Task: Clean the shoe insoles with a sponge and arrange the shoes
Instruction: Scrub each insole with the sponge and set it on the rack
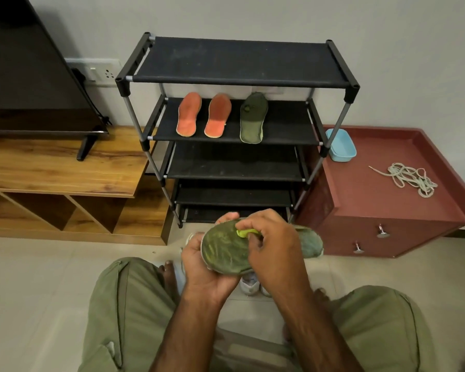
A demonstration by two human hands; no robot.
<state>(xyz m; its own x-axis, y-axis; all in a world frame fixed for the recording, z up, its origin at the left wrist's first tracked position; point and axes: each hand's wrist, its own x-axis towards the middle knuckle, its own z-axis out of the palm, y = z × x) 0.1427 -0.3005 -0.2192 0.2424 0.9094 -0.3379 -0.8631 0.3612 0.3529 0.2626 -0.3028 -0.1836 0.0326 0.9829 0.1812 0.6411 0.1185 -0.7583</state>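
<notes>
Shoe rack point(236, 60) against the wall: second shelf carries three insoles, no shoe visible on any tier, lowest tier partly hidden behind the hands

Red cabinet point(381, 189) right of the rack, with the blue tub point(341, 147) and a loose pile of laces point(411, 179) on top, well apart from each other

White shoes point(250, 284) on the floor, directly under the hands, mostly hidden. Can't tell how many

Fourth insole, the dark green insole point(223, 253), is off the floor in front of the rack. Left grip point(204, 275) grasps it from below at the toe end, fingers wrapped round the edge

On the shelf: two orange insoles point(189, 114) side by side at left, one green insole point(253, 118) to their right, apart from them

Right grip point(274, 245) pinches a small lime-green sponge point(246, 233) pressed onto the held insole's top face

My read: three of four insoles likely cleaned and parked, the last one mid-scrub. Left to do: finish it, refit insoles and laces, put the shoes on the rack. Roughly half done, arranging not started
</notes>
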